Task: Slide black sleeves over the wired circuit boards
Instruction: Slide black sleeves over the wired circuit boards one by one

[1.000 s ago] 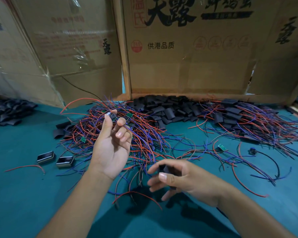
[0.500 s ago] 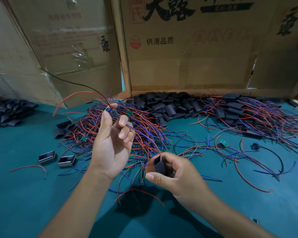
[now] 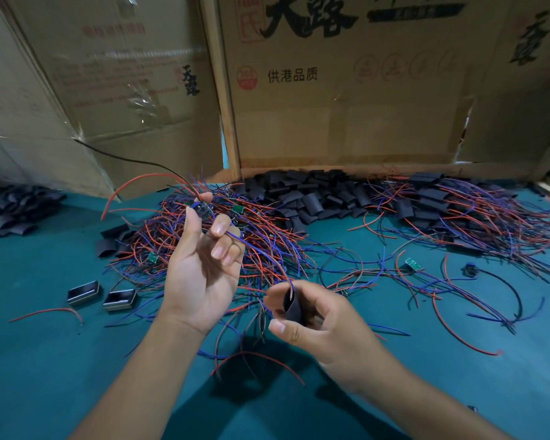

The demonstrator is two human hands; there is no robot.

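My left hand (image 3: 204, 268) is raised palm-up and pinches a small wired circuit board (image 3: 203, 208) between thumb and fingertips. Its red, blue and black wires fan upward and also trail down to the right. My right hand (image 3: 318, 325) grips a black sleeve (image 3: 292, 304) with its open mouth turned up. A blue and a red wire from the held board reach down to that mouth. Behind my hands a tangle of wired boards (image 3: 261, 246) covers the green table, and loose black sleeves (image 3: 311, 198) are heaped at the back.
Cardboard boxes (image 3: 346, 90) wall off the back of the table. A second sleeve heap (image 3: 13, 211) lies far left. Sleeved boards with wires (image 3: 451, 214) are piled at the right. Two small dark rectangular parts (image 3: 102, 295) lie at the left. Stray wires (image 3: 458, 331) are scattered at the right.
My right hand took the black sleeve into a firmer grip, turned its mouth upward and brought it under the wire ends hanging from my left hand. My left hand stayed raised with the board.
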